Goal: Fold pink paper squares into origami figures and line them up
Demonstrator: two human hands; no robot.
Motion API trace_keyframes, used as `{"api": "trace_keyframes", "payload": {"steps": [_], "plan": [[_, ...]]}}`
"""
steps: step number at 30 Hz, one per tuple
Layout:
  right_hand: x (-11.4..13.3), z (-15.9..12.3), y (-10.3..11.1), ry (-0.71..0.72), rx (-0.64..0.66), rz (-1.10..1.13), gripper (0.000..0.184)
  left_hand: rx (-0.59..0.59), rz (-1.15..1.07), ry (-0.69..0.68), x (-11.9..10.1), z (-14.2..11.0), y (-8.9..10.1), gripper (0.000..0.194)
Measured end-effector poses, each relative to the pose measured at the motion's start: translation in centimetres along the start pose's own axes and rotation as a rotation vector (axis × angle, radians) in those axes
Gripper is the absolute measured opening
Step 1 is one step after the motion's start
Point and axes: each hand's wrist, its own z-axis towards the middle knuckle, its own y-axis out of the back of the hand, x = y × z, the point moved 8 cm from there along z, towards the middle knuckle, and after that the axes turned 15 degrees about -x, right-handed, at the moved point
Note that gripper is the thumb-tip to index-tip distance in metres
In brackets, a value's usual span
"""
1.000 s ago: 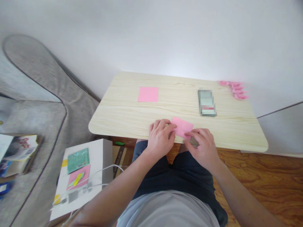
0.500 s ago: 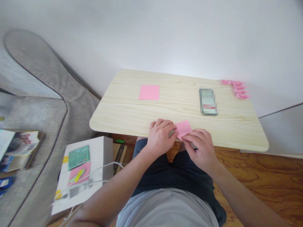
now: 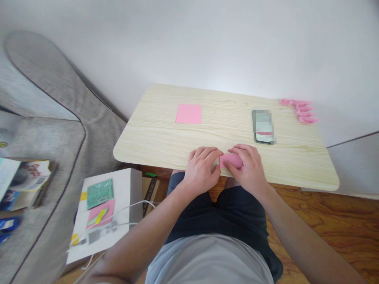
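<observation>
- Far left of the frame: grey sofa (image 3: 56,146) with some books (image 3: 35,179) on it, parked out of the way by the look of it.
- Lower left: white box (image 3: 122,197) doing side-table duty, I'd guess. Green packet (image 3: 100,194) on top, a cable across it too.
- Left of centre: flat pink square (image 3: 188,113) on the wooden table (image 3: 148,130), well apart from both hands, so probably just leaving elbow room.
- Centre: left hand (image 3: 203,167), fingers curled, index tip and thumb at the left end of the bent pink paper (image 3: 232,159). Looks like it's steadying that end; can't tell if it's a real pinch.
- The bent paper itself sits between the hands at the table's near edge, handy for close work I reckon.
- Right hand (image 3: 250,167): thumb on the near side, fingers over the far side, gripping it. Likely why it bulges.
- Right of centre: phone (image 3: 263,126), screen up, presumably for easy viewing.
- Upper right: crumpled-looking pink pieces (image 3: 304,112) grouped at the table's corner, maybe to stay clear of the hands.
</observation>
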Motion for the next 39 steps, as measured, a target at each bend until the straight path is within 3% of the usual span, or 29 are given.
{"api": "trace_keyframes", "payload": {"steps": [7, 16, 21, 31, 39], "plan": [[0.3, -0.8, 1.6, 0.019, -0.059, -0.059, 0.01, 0.047, -0.001, -0.094, -1.0, -0.3, -0.1, 0.029], [-0.3, -2.7, 2.6, -0.031, -0.015, -0.08, 0.023, 0.044, -0.019, -0.145, -1.3, -1.3, 0.3, 0.025], [-0.2, -3.0, 3.0, -0.041, -0.029, -0.079, 0.015, 0.053, -0.009, -0.171, -1.3, -2.1, -0.1, 0.014], [0.8, -3.0, 2.4, 0.013, 0.098, 0.045, 0.02, 0.027, -0.037, -0.14, -1.3, -2.2, -0.2, 0.017], [0.1, -2.8, 2.3, 0.007, 0.124, 0.075, 0.011, 0.007, -0.019, -0.128, -1.2, -2.1, -0.2, 0.018]]}}
